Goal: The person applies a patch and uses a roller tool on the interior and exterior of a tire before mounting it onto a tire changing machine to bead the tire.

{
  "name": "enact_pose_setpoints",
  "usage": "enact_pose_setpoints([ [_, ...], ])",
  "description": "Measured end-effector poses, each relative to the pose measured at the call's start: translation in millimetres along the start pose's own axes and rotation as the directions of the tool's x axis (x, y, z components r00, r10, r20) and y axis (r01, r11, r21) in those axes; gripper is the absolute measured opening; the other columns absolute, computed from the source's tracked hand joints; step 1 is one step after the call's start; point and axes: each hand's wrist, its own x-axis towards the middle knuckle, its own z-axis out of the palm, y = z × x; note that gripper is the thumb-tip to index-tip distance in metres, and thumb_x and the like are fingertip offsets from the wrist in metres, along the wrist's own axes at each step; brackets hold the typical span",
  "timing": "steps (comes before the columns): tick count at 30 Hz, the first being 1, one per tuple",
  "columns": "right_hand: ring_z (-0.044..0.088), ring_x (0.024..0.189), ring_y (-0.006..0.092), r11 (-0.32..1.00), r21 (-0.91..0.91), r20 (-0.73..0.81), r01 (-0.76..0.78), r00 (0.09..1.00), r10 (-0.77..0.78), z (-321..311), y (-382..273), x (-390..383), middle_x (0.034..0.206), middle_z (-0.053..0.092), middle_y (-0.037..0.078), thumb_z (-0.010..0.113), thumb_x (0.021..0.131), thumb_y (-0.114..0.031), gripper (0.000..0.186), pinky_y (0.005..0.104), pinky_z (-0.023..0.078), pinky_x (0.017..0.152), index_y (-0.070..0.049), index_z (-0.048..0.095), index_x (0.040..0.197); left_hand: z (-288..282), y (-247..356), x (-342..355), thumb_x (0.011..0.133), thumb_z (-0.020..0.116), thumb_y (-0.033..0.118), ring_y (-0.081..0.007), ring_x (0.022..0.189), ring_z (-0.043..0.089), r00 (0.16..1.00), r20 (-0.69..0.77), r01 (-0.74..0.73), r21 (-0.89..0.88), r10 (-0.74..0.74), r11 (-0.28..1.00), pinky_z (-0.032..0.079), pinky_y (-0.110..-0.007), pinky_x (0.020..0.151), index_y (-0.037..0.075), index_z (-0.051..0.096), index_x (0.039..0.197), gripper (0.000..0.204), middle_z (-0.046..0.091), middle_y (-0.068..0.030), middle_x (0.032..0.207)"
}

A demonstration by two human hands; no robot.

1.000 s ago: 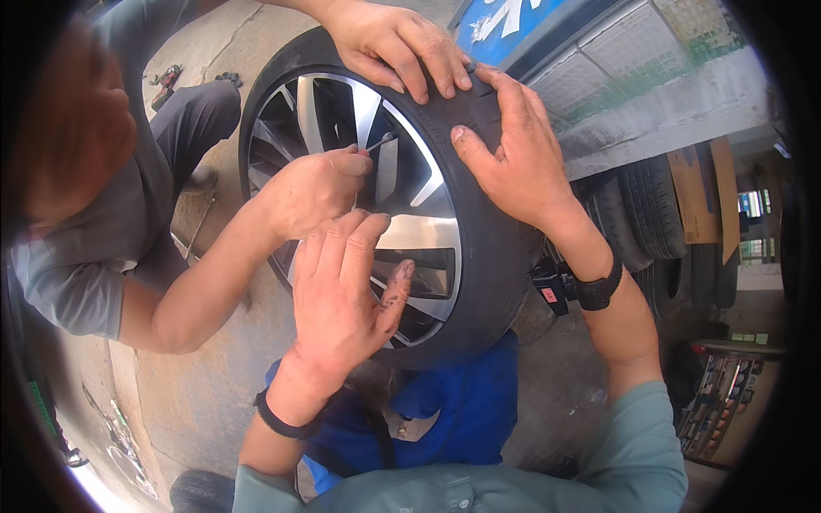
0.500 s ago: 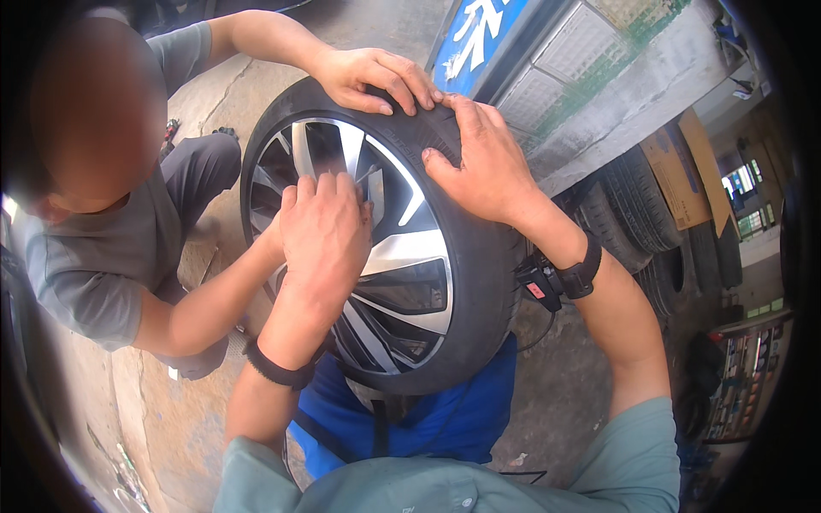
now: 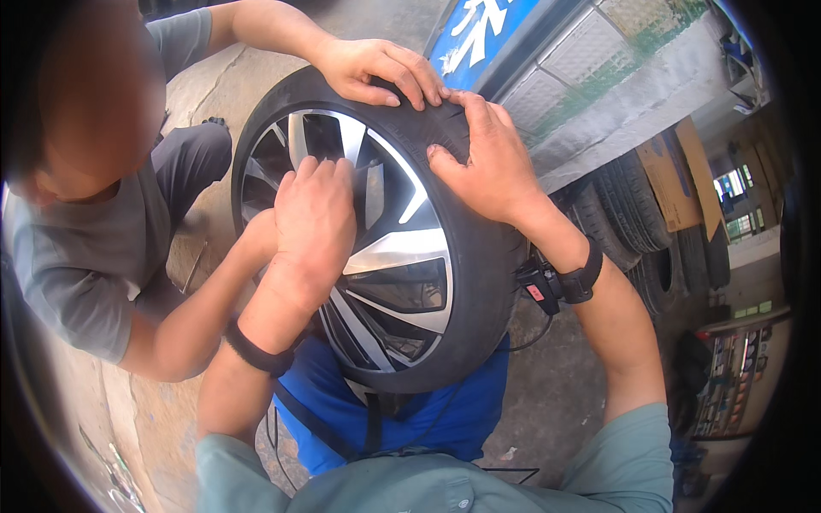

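A black tire (image 3: 462, 308) on a silver-and-black alloy wheel (image 3: 402, 256) leans over blue-trousered legs. My left hand (image 3: 315, 218) is curled over the upper-left spokes, its fingertips hidden; what it holds cannot be made out. My right hand (image 3: 483, 171) grips the tire's upper right edge, thumb on the sidewall and fingers over the tread. A co-worker's hand (image 3: 385, 73) rests on the top of the tire just left of my right fingertips; the co-worker's other hand (image 3: 261, 235) is partly hidden behind my left hand.
A crouching person (image 3: 111, 256) is at the left. A blue sign (image 3: 470, 43) and a pale ledge (image 3: 624, 103) are beyond the wheel. Stacked tires (image 3: 629, 201), a cardboard piece (image 3: 676, 179) and a rack of small items (image 3: 723, 385) stand at the right. Cables (image 3: 530, 346) hang beside the tire.
My left hand has moved up and left onto the spokes, closing and covering the co-worker's hand that held a thin rod. The co-worker's upper hand appears lower in view.
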Motion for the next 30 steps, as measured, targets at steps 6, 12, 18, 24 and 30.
enact_pose_setpoints([
  [6, 0.053, 0.127, 0.0404, 1.000, 0.018, 0.011, -0.020, 1.000, 0.019, -1.0, -3.4, -1.0, 0.131, 0.061, 0.022, 0.072, 0.085, -0.028, 0.062, 0.0486, 0.043, 0.109, 0.000, 0.049, 0.135, 11.5, -2.3, -10.3, 0.080, 0.063, 0.001, -0.0323, 0.080, 0.062, 0.976, -0.203, -0.010, -0.413, -0.081, 0.910, 0.053, -0.045, 0.071, 0.007, 0.058, 0.094, 0.015, 0.058, -0.0090, 0.082],
  [12, 0.052, 0.127, 0.0402, 0.999, 0.020, 0.028, -0.031, 0.999, 0.030, -2.6, -4.7, -1.8, 0.131, 0.061, 0.020, 0.072, 0.084, -0.027, 0.063, 0.0488, 0.044, 0.108, -0.002, 0.049, 0.136, 1.4, -17.2, 0.5, 0.086, 0.066, 0.007, -0.0288, 0.077, 0.064, 0.982, -0.023, -0.190, -0.063, 0.189, 0.980, 0.054, -0.040, 0.064, 0.006, 0.058, 0.108, 0.023, 0.059, -0.0089, 0.084],
  [18, 0.053, 0.126, 0.0413, 0.999, -0.012, 0.018, 0.035, 0.999, -0.035, -1.4, 1.0, -2.5, 0.132, 0.060, 0.020, 0.072, 0.084, -0.026, 0.065, 0.0493, 0.045, 0.107, 0.000, 0.048, 0.138, 12.4, -18.7, 0.3, 0.096, 0.063, 0.016, -0.0316, 0.068, 0.067, 0.991, 0.020, -0.129, -0.103, 0.132, 0.986, 0.053, -0.044, 0.058, 0.005, 0.056, 0.097, 0.013, 0.060, -0.0109, 0.076],
  [24, 0.053, 0.126, 0.0417, 0.999, -0.010, 0.014, 0.040, 0.999, -0.040, 0.0, -2.7, -2.7, 0.132, 0.060, 0.021, 0.073, 0.083, -0.025, 0.065, 0.0495, 0.045, 0.106, 0.001, 0.048, 0.137, 6.7, -14.8, 0.9, 0.099, 0.062, 0.017, -0.0388, 0.063, 0.064, 0.997, 0.035, -0.058, -0.194, 0.066, 0.979, 0.051, -0.048, 0.056, 0.004, 0.055, 0.092, 0.016, 0.062, -0.0162, 0.073],
  [30, 0.054, 0.124, 0.0398, 0.944, -0.093, -0.151, 0.315, 0.933, -0.326, -4.8, -6.6, -1.6, 0.134, 0.060, 0.018, 0.076, 0.078, -0.013, 0.062, 0.0473, 0.045, 0.107, 0.000, 0.054, 0.135, 7.1, -15.3, 0.7, 0.099, 0.061, 0.016, -0.0413, 0.065, 0.064, 0.998, 0.023, -0.051, -0.245, 0.059, 0.968, 0.051, -0.050, 0.058, 0.003, 0.055, 0.092, 0.016, 0.063, -0.0184, 0.075],
])
